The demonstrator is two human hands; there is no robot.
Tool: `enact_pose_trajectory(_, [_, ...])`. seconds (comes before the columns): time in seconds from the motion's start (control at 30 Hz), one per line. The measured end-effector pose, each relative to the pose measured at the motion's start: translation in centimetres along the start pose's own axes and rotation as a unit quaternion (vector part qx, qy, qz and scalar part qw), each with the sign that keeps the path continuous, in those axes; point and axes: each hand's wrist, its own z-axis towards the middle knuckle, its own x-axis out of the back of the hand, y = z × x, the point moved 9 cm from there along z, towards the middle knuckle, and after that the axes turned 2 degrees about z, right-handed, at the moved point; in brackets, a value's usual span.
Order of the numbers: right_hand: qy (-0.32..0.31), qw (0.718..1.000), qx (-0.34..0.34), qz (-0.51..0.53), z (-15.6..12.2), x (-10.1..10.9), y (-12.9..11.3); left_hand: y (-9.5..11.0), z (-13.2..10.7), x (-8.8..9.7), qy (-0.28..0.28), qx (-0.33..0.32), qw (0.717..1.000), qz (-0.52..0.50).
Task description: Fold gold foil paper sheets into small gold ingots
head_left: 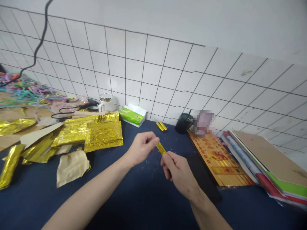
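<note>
Both my hands meet above the dark blue tabletop [144, 198] and pinch a small folded strip of gold foil paper [161, 148]. My left hand [141, 147] grips its upper end with closed fingers. My right hand [176, 171] holds the lower end between thumb and fingers. Two more small gold folded pieces [161, 126] lie farther back near the wall. A pile of gold foil sheets [93, 132] lies to the left, with crumpled tan paper [70, 166] in front of it.
A green tissue box [132, 115], a white mug [106, 103] and scissors [66, 112] stand by the tiled wall. A black object [183, 123], printed gold-red sheets [219, 159] and stacked coloured boards [271, 166] lie at the right. Coloured strings [26, 91] pile far left.
</note>
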Motion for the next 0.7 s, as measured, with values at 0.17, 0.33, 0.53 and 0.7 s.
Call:
enact_pose_trajectory(0.17, [0.031,0.995,0.045,-0.079,-0.5,0.3,-1.2,-0.2,0.5,1.1,0.027,-0.003,0.998,-0.052])
enact_pose_trajectory(0.33, [0.136,0.941,0.171,-0.259,-1.3,1.1,-3.2,-0.7,0.5,0.4,-0.008,0.035,0.995,-0.091])
enact_pose_trajectory(0.53, [0.256,0.818,0.295,-0.423,-2.4,1.1,-4.4,-1.2,0.3,0.2,-0.025,0.073,0.997,0.003])
enact_pose_trajectory(0.7, [0.172,0.909,0.219,-0.31,-1.2,1.9,-3.8,0.0,0.2,0.3,-0.05,0.049,0.995,0.068])
